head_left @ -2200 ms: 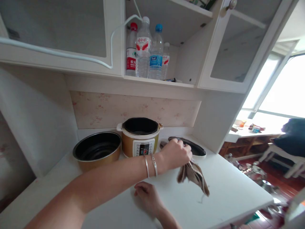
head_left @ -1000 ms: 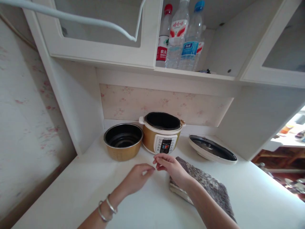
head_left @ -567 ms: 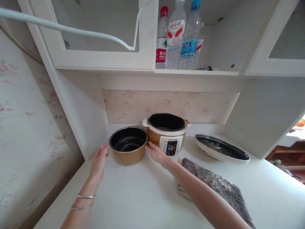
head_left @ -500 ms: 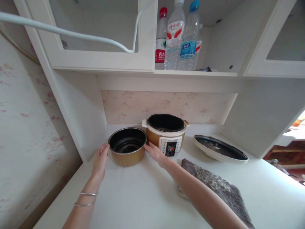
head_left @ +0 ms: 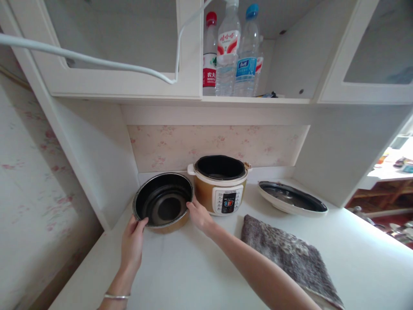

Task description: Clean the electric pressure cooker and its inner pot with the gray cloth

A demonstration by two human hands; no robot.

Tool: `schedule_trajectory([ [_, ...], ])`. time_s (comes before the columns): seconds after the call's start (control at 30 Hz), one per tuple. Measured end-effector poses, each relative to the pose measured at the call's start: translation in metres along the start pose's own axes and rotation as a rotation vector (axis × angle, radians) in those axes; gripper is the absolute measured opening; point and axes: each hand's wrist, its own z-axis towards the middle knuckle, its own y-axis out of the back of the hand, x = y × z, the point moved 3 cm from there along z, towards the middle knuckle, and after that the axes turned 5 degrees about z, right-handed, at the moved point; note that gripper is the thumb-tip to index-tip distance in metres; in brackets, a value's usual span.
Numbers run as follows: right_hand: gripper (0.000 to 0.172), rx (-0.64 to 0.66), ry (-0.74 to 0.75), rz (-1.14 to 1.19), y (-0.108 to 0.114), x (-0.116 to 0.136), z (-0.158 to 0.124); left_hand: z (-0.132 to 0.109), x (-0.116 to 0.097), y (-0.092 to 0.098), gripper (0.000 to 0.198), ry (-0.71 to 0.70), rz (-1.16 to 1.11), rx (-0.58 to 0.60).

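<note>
A gold inner pot (head_left: 163, 206) with a black non-stick inside sits at the back left of the white counter (head_left: 206, 275), tipped so its opening faces me. My left hand (head_left: 132, 245) grips its left rim and my right hand (head_left: 198, 214) grips its right rim. Right beside it stands a gold electric cooker body (head_left: 220, 184) with a white control panel, its top open and empty.
The cooker's lid (head_left: 292, 202) lies upturned at the back right. A folded brown-grey cloth (head_left: 287, 254) lies on the counter by my right forearm. Several water bottles (head_left: 230, 51) stand on the shelf above. A white cable (head_left: 97, 62) runs across the cupboard door.
My left hand has dropped the cloth, which now lies flat on the counter. Both hands moved to the inner pot, closed on its rim and tilted it toward me.
</note>
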Motion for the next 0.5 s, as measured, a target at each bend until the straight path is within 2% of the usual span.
schedule_trajectory([
  [0.13, 0.035, 0.033, 0.182, -0.056, 0.0, 0.015, -0.023, -0.027, -0.007, 0.017, 0.04, -0.001, -0.154, -0.086],
  [0.27, 0.038, 0.063, 0.335, 0.01, 0.003, 0.032, -0.046, -0.05, -0.041, 0.026, 0.043, -0.042, -0.308, -0.16],
  [0.4, 0.041, 0.053, 0.449, 0.134, 0.02, 0.06, -0.061, -0.061, -0.09, 0.018, 0.045, -0.175, -0.378, -0.127],
  [0.5, 0.043, -0.007, 0.532, 0.177, 0.045, 0.082, -0.062, -0.061, -0.12, 0.0, 0.046, -0.257, -0.389, -0.027],
])
